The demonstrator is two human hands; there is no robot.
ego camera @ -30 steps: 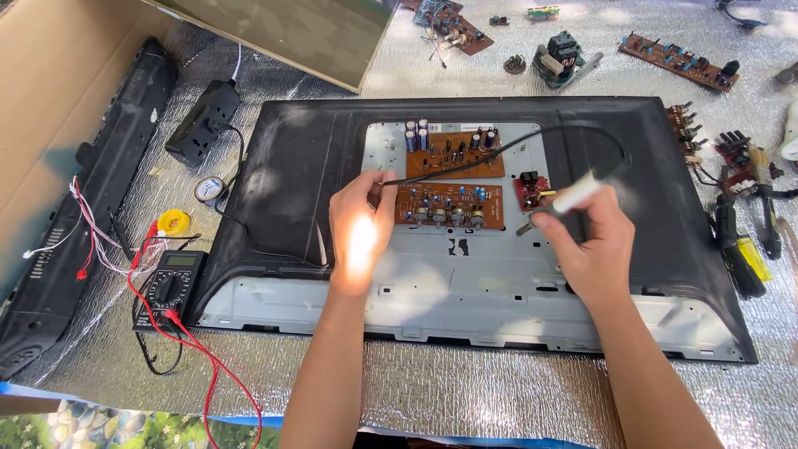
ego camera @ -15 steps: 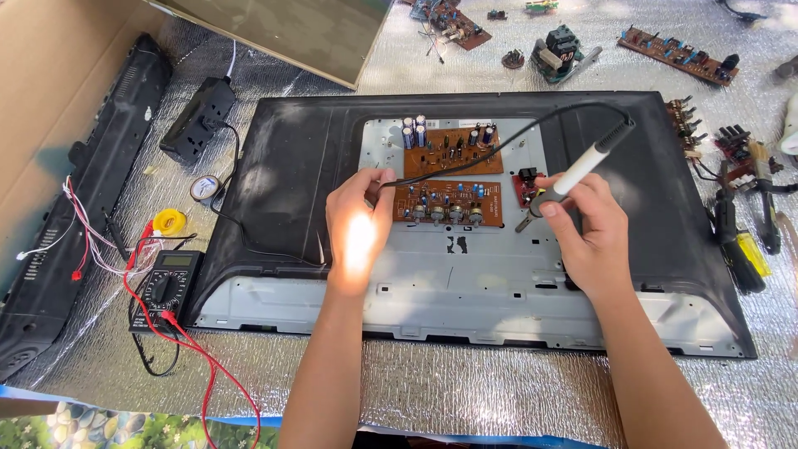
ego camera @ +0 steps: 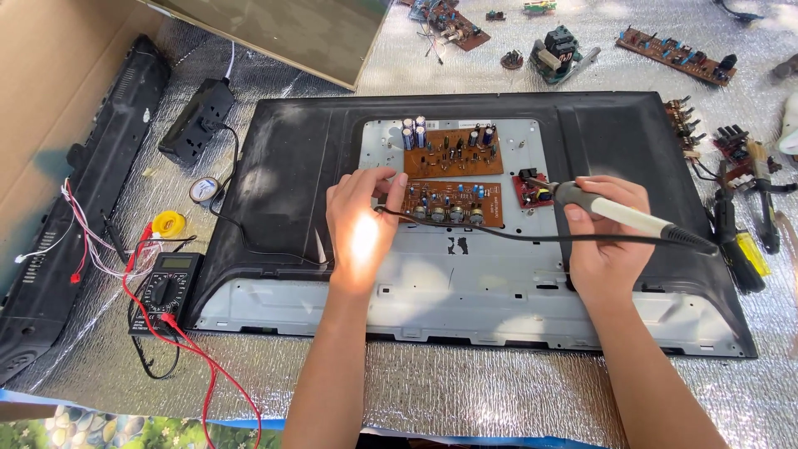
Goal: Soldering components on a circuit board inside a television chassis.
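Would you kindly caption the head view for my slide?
Right hand holds a soldering iron near the small red board; left hand touches the brown circuit board.

Orange-brown circuit boards (ego camera: 453, 202), black television back (ego camera: 291, 166), silver quilted mat (ego camera: 465, 391)

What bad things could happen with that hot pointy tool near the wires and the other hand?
1. The right hand holds the soldering iron with its tip by the small red board. A slip might scorch nearby parts.
2. The iron's black cord runs across the panel, passing the left hand. A snag could jerk the tip off target.
3. The left hand's fingers rest at the lower brown circuit board, fairly near the tip, so a burn seems possible.
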